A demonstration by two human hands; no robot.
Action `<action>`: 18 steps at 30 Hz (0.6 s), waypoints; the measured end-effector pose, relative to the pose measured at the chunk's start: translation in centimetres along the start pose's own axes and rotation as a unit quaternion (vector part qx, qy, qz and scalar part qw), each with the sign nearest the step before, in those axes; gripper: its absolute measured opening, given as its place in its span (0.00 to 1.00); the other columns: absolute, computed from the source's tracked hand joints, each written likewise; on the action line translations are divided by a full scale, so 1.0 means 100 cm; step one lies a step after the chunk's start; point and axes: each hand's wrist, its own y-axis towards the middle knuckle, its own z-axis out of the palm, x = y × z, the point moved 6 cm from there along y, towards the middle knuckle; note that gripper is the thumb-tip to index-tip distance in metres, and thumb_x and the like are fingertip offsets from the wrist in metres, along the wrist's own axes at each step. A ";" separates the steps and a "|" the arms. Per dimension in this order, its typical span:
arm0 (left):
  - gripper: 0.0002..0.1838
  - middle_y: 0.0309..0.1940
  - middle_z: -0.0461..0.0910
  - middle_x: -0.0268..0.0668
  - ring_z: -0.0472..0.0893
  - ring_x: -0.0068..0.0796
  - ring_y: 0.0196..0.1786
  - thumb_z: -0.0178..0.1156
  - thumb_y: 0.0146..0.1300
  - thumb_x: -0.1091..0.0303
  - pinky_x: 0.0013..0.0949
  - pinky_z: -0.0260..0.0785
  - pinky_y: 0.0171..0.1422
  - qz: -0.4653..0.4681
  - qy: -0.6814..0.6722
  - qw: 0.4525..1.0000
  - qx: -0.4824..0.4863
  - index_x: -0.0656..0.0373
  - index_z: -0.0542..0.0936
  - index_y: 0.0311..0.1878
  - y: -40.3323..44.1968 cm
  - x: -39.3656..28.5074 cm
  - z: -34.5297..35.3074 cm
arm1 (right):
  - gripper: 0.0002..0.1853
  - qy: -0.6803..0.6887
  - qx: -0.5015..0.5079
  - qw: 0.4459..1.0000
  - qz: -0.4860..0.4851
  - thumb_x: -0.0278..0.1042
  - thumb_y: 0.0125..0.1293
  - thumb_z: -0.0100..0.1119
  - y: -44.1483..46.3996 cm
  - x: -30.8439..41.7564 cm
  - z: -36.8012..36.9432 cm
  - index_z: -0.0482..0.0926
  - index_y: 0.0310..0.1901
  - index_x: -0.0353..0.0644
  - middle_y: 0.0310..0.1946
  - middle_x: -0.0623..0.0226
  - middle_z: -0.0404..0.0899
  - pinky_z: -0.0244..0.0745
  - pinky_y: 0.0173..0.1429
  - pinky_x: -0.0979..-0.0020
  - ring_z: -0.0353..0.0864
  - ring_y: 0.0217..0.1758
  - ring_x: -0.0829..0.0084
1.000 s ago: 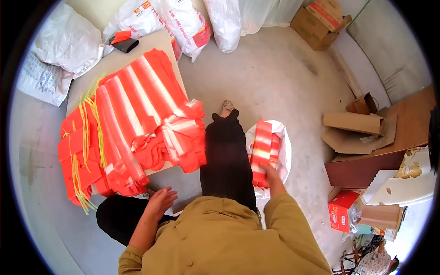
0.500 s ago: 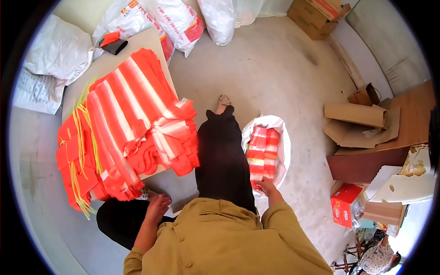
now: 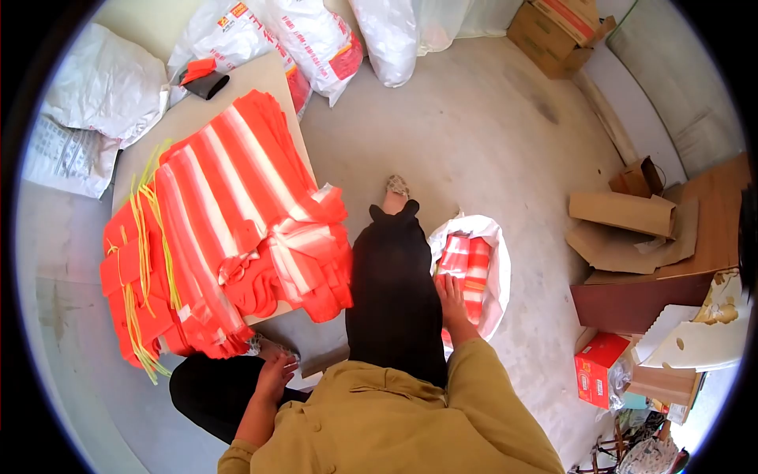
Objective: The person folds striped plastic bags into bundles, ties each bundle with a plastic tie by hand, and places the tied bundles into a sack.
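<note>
My right hand (image 3: 452,302) reaches into a white sack (image 3: 499,276) on the floor, fingers stretched out and lying flat on the folded red-and-white striped bundles (image 3: 476,265) inside. It is open and grips nothing. My left hand (image 3: 274,378) rests by my bent left knee, fingers loosely bent with nothing visible in them. Left of my legs, a large stack of red-and-white striped plastic bags (image 3: 229,174) lies spread on a board (image 3: 264,75). Yellow ties (image 3: 142,268) run across the red bundles at its left end.
Full white sacks (image 3: 103,83) line the far left wall. A red and black item (image 3: 204,79) lies on the board's far corner. Cardboard boxes (image 3: 624,213) and a red box (image 3: 596,367) stand at the right. Bare concrete floor (image 3: 442,118) stretches ahead.
My right hand has moved from the sack's near side further in, and its fingers have straightened onto the bundles. My left hand stays by the knee. The whole view has shifted slightly.
</note>
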 end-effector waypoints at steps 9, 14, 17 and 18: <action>0.20 0.54 0.82 0.37 0.82 0.32 0.56 0.55 0.78 0.54 0.36 0.71 0.60 -0.012 0.082 0.996 -0.012 0.56 0.74 0.64 -0.006 -0.005 0.011 | 0.36 0.031 -0.089 0.994 0.052 0.31 0.69 0.57 0.055 -0.027 -0.018 0.59 0.77 0.37 0.83 0.54 0.49 0.56 0.82 0.46 0.50 0.85 0.47; 0.21 0.55 0.82 0.38 0.82 0.33 0.56 0.56 0.78 0.56 0.36 0.71 0.60 -0.007 0.073 0.997 -0.019 0.59 0.74 0.65 -0.007 -0.001 0.006 | 0.43 0.023 0.073 0.994 0.079 0.38 0.68 0.63 0.096 -0.047 -0.009 0.54 0.80 0.38 0.84 0.56 0.49 0.62 0.80 0.51 0.51 0.85 0.51; 0.21 0.54 0.82 0.38 0.82 0.33 0.56 0.56 0.78 0.56 0.35 0.71 0.60 0.004 0.076 0.997 -0.015 0.59 0.74 0.65 -0.007 0.001 0.006 | 0.42 0.014 0.094 0.993 0.068 0.39 0.68 0.64 0.107 -0.056 0.000 0.56 0.80 0.38 0.83 0.56 0.51 0.63 0.80 0.54 0.53 0.84 0.51; 0.21 0.54 0.83 0.38 0.82 0.33 0.56 0.56 0.78 0.56 0.35 0.71 0.60 0.009 0.077 0.997 -0.014 0.59 0.74 0.65 -0.008 0.001 0.008 | 0.41 0.014 0.078 0.995 0.063 0.39 0.68 0.64 0.106 -0.056 0.003 0.59 0.78 0.38 0.82 0.55 0.53 0.63 0.80 0.53 0.54 0.84 0.51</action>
